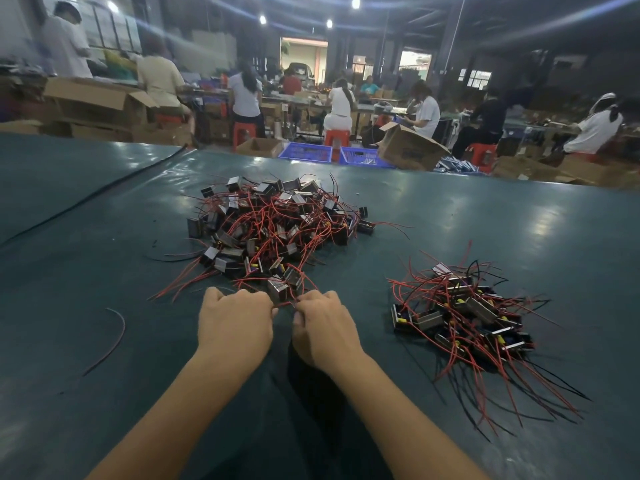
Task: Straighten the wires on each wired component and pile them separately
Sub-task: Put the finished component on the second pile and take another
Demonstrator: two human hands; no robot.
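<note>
A big tangled heap of small black-and-metal wired components (pixel 277 220) with red and black wires lies in the middle of the dark green table (pixel 519 223). A smaller pile of the same components (pixel 464 313) sits to the right, its wires trailing toward me. One component (pixel 278 288) lies at the near edge of the big heap. My left hand (pixel 235 323) and my right hand (pixel 323 327) sit side by side just below it, fingers curled, each pinching its thin red wire (pixel 285 304) between them.
A loose red-black wire (pixel 114 337) curves on the table at the left, and a long black cable (pixel 104 192) runs across the far left. Beyond the table's far edge stand cardboard boxes, blue crates (pixel 304 152), red stools and several seated people.
</note>
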